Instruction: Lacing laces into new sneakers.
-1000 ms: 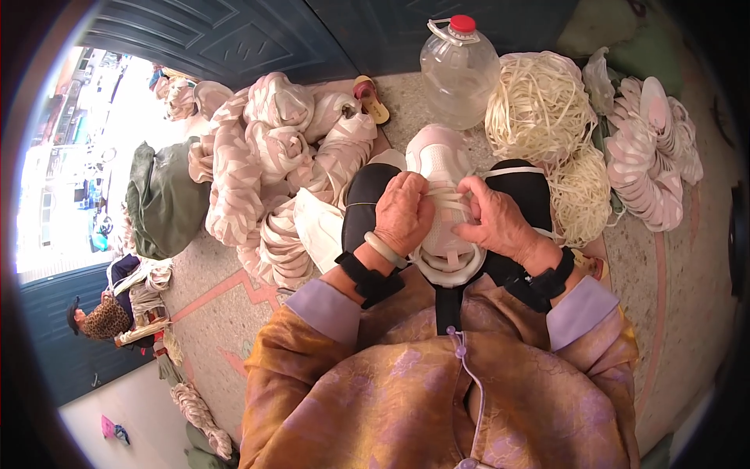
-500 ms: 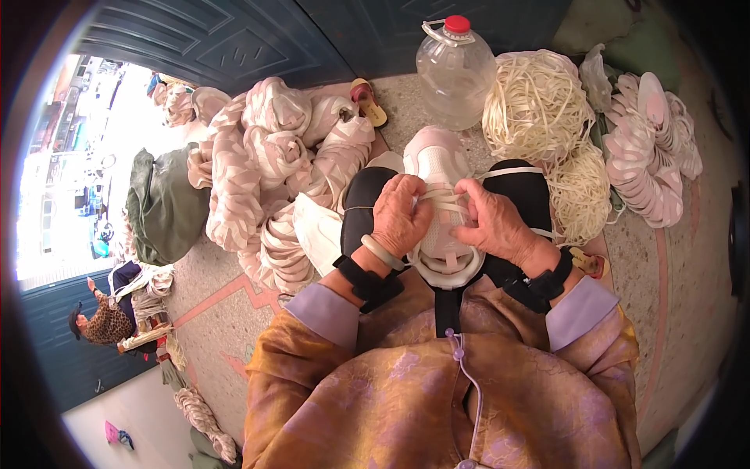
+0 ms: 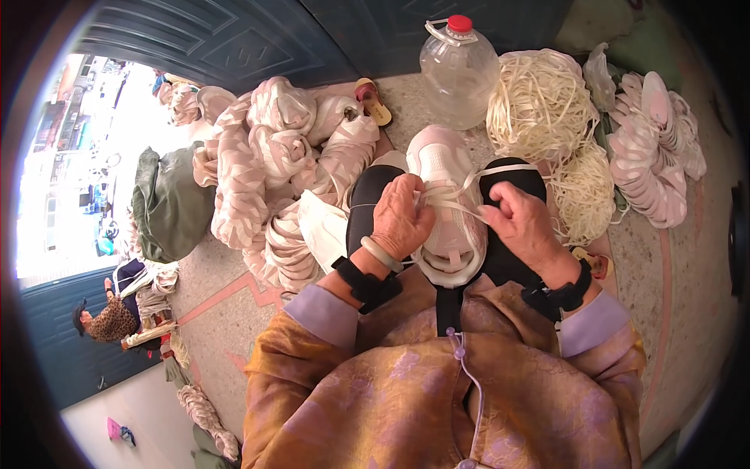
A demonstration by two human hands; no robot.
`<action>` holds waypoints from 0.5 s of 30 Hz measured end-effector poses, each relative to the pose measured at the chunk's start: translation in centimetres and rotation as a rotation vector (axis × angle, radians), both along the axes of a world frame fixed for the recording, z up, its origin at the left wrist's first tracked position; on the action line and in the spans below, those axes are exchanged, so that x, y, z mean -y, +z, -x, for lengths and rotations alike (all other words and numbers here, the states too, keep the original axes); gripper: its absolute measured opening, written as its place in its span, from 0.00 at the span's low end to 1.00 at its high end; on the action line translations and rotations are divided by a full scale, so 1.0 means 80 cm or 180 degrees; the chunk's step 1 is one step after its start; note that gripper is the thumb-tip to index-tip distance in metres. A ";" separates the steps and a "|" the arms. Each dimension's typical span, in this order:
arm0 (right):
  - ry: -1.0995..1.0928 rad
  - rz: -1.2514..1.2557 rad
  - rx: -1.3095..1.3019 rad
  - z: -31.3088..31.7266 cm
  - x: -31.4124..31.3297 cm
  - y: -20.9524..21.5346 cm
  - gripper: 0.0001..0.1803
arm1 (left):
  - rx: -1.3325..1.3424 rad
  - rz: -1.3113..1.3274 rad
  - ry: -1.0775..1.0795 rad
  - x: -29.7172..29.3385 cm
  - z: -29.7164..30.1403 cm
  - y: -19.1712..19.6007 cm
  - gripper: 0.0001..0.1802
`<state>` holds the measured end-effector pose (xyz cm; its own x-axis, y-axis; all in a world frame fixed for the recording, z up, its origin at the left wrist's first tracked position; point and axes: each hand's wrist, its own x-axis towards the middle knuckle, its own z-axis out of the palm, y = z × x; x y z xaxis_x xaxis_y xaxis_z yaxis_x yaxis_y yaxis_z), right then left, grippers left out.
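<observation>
Held on the lap, toe pointing far: a pale pink and white sneaker, resting between the dark-clad knees. Compared with a second earlier, hands drawn further apart, with the flat white lace now stretched taut across the upper rather than bunched under the fingers; judged from that, lacing was being tightened over the tongue. Left hand clenched on the lace at the shoe's left side, a pale bangle and a dark strap at the wrist. Right hand closed around the other lace end at the right, likewise strapped. Upper looked smooth and slightly glossy, sole thick, rounded and off-white. Just beyond the toe, a clear plastic jug with a red cap, hard and ribbed. To its right, a loose tangle of cream laces, stringy and soft, then a stack of flat pink insoles. To the left, a heap of soft pink and white shoe uppers, crumpled and folded, on the speckled floor.
</observation>
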<state>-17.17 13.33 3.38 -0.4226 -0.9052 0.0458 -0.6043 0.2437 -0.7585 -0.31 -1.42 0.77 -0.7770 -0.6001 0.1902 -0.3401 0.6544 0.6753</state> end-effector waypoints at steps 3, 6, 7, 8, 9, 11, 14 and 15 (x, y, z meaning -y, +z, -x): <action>-0.0099 0.0086 -0.0413 0.019 -0.023 -0.005 0.13 | 0.0006 -0.0056 0.0009 0.000 -0.002 -0.002 0.15; 0.0042 0.0012 -0.0427 0.024 -0.036 -0.009 0.14 | 0.0020 -0.0429 0.0144 0.002 -0.004 -0.002 0.15; 0.0084 0.0067 -0.0310 0.025 -0.038 -0.011 0.14 | 0.0000 -0.0431 0.0166 0.003 -0.004 -0.002 0.15; 0.0082 0.0072 -0.0304 0.028 -0.042 -0.014 0.14 | -0.0021 -0.0434 0.0188 0.003 -0.004 -0.002 0.16; 0.0030 0.0009 -0.0024 0.032 -0.047 -0.019 0.15 | -0.0015 -0.0430 0.0187 0.002 -0.004 -0.001 0.16; -0.0023 -0.0054 0.0249 0.032 -0.049 -0.022 0.16 | 0.0184 -0.0770 0.0156 0.002 -0.004 0.003 0.17; -0.0056 -0.0135 0.0318 0.030 -0.048 -0.025 0.18 | 0.0063 -0.0402 0.0192 0.001 -0.004 -0.003 0.15; -0.0001 -0.0168 0.0285 0.032 -0.044 -0.027 0.18 | 0.0061 -0.0398 0.0196 0.001 -0.004 -0.004 0.15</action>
